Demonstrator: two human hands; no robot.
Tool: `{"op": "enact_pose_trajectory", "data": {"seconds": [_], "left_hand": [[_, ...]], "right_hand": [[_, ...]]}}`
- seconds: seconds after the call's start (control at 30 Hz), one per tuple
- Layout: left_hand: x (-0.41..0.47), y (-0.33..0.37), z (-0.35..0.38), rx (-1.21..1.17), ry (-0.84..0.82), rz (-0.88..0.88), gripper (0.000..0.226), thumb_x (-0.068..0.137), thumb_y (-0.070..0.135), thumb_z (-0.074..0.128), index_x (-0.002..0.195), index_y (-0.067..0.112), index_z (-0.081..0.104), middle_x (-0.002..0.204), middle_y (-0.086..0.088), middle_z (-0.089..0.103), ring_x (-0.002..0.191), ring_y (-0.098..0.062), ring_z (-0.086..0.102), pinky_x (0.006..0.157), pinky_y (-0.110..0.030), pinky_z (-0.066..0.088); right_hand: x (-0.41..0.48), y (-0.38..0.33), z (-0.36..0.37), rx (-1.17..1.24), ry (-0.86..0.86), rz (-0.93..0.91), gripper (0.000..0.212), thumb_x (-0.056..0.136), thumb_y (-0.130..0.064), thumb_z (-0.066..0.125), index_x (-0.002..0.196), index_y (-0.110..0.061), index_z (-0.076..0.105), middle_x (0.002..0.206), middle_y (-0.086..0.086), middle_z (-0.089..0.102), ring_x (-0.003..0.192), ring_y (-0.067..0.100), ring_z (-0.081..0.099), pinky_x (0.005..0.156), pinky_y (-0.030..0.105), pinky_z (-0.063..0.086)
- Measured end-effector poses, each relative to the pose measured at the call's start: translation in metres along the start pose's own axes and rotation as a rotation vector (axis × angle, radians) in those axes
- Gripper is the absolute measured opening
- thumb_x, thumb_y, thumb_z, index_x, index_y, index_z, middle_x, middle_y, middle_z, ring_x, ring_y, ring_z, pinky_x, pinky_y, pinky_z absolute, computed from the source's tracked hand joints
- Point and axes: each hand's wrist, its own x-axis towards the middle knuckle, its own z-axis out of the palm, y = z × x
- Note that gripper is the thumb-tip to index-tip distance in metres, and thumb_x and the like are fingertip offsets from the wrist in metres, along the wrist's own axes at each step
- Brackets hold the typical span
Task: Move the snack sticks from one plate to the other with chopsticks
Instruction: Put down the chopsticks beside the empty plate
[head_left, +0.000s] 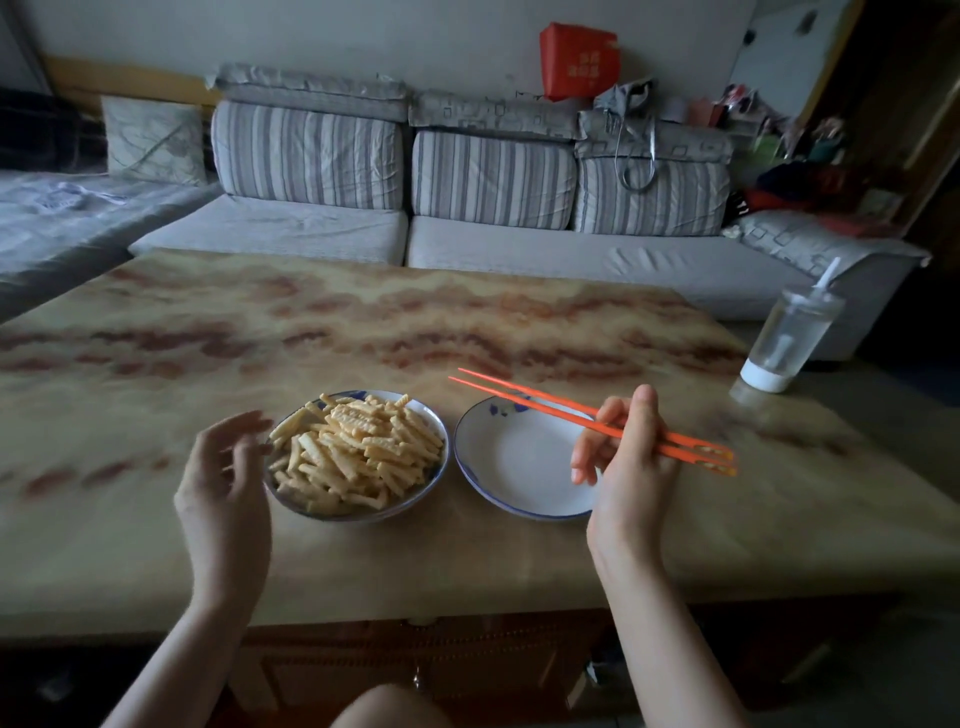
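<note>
A blue-rimmed plate (434, 483) on the left is heaped with pale yellow crinkled snack sticks (358, 452). Beside it on the right lies a second white plate with a blue rim (511, 457), with nothing on it. My right hand (623, 457) holds a pair of orange chopsticks (535, 397) above the right plate. Their tips point up and left, close together, with nothing between them. My left hand (223, 483) hovers at the left edge of the full plate, fingers apart, holding nothing.
The plates sit near the front of a marbled brown and cream table (311, 322). A clear cup with a straw and white base (784, 343) stands at the table's right edge. A grey striped sofa (467, 208) runs behind the table.
</note>
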Motion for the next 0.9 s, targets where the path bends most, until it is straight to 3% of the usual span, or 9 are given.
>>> {"op": "enact_pose_trajectory", "data": {"seconds": [0.07, 0.13, 0.27, 0.33, 0.47, 0.53, 0.63, 0.77, 0.9], "left_hand": [[-0.029, 0.033, 0.019, -0.141, -0.187, -0.017, 0.018, 0.097, 0.011, 0.049, 0.098, 0.014, 0.067, 0.092, -0.002, 0.073, 0.077, -0.006, 0.066, 0.068, -0.014, 0.046], [-0.061, 0.066, 0.044, -0.286, -0.458, -0.165, 0.020, 0.096, 0.013, 0.049, 0.096, 0.013, 0.070, 0.087, -0.001, 0.075, 0.079, -0.005, 0.068, 0.069, -0.014, 0.046], [-0.095, 0.094, 0.091, -0.455, -0.818, -0.462, 0.031, 0.095, 0.034, 0.049, 0.109, 0.015, 0.069, 0.103, 0.001, 0.074, 0.098, -0.010, 0.068, 0.084, -0.026, 0.046], [-0.098, 0.099, 0.105, -0.587, -0.812, -0.572, 0.035, 0.093, 0.036, 0.054, 0.109, 0.010, 0.070, 0.105, -0.005, 0.073, 0.100, -0.018, 0.067, 0.088, -0.033, 0.046], [-0.094, 0.104, 0.119, -0.716, -0.725, -0.710, 0.026, 0.091, 0.021, 0.059, 0.107, 0.002, 0.068, 0.102, -0.010, 0.073, 0.085, -0.017, 0.070, 0.075, -0.025, 0.055], [-0.092, 0.103, 0.126, -0.704, -0.746, -0.725, 0.023, 0.092, 0.016, 0.059, 0.107, 0.000, 0.066, 0.099, -0.012, 0.074, 0.082, -0.016, 0.072, 0.077, -0.026, 0.057], [-0.090, 0.100, 0.138, -0.644, -0.751, -0.695, 0.019, 0.092, 0.011, 0.058, 0.104, -0.003, 0.065, 0.094, -0.015, 0.074, 0.076, -0.018, 0.072, 0.074, -0.029, 0.057], [-0.092, 0.092, 0.162, -0.501, -0.804, -0.605, 0.013, 0.091, 0.006, 0.060, 0.095, -0.005, 0.066, 0.079, -0.014, 0.073, 0.067, -0.022, 0.071, 0.062, -0.029, 0.058], [-0.102, 0.092, 0.193, -0.361, -0.887, -0.517, 0.013, 0.091, 0.008, 0.062, 0.092, -0.004, 0.067, 0.072, -0.009, 0.072, 0.064, -0.021, 0.068, 0.075, -0.042, 0.057]], "right_hand": [[-0.002, -0.004, -0.001, 0.001, 0.012, -0.013, 0.043, 0.103, -0.030, 0.035, 0.066, -0.010, 0.045, 0.038, 0.005, 0.040, 0.031, 0.015, 0.035, 0.035, 0.020, 0.025], [-0.008, -0.008, -0.002, 0.002, 0.024, -0.015, 0.043, 0.103, -0.029, 0.036, 0.066, -0.010, 0.046, 0.038, 0.005, 0.040, 0.032, 0.015, 0.035, 0.036, 0.019, 0.025], [-0.022, -0.015, -0.003, 0.008, 0.036, -0.033, 0.044, 0.102, -0.025, 0.036, 0.061, -0.012, 0.044, 0.037, 0.003, 0.035, 0.031, 0.014, 0.032, 0.036, 0.018, 0.027], [-0.028, -0.017, -0.006, 0.004, 0.040, -0.040, 0.045, 0.102, -0.023, 0.037, 0.059, -0.010, 0.044, 0.035, 0.003, 0.034, 0.030, 0.014, 0.031, 0.037, 0.018, 0.032], [-0.033, -0.010, -0.023, -0.088, -0.046, -0.044, 0.046, 0.093, -0.036, 0.050, 0.059, -0.005, 0.047, 0.038, 0.009, 0.040, 0.035, 0.017, 0.036, 0.043, 0.022, 0.036], [-0.027, -0.003, -0.043, -0.177, -0.134, 0.043, 0.031, 0.085, -0.037, 0.063, 0.076, -0.008, 0.059, 0.043, 0.012, 0.050, 0.034, 0.018, 0.043, 0.038, 0.022, 0.036], [-0.018, -0.003, -0.085, -0.238, -0.182, 0.223, 0.014, 0.088, -0.015, 0.063, 0.102, -0.017, 0.061, 0.055, 0.013, 0.063, 0.035, 0.019, 0.052, 0.031, 0.020, 0.037], [-0.004, -0.025, -0.131, -0.446, -0.269, 0.348, 0.011, 0.085, -0.008, 0.064, 0.094, -0.010, 0.069, 0.066, 0.014, 0.070, 0.049, 0.023, 0.063, 0.035, 0.022, 0.043], [0.017, -0.034, -0.145, -0.673, -0.391, 0.353, 0.006, 0.081, -0.002, 0.070, 0.083, -0.007, 0.070, 0.062, 0.015, 0.069, 0.045, 0.022, 0.062, 0.034, 0.022, 0.039]]}}
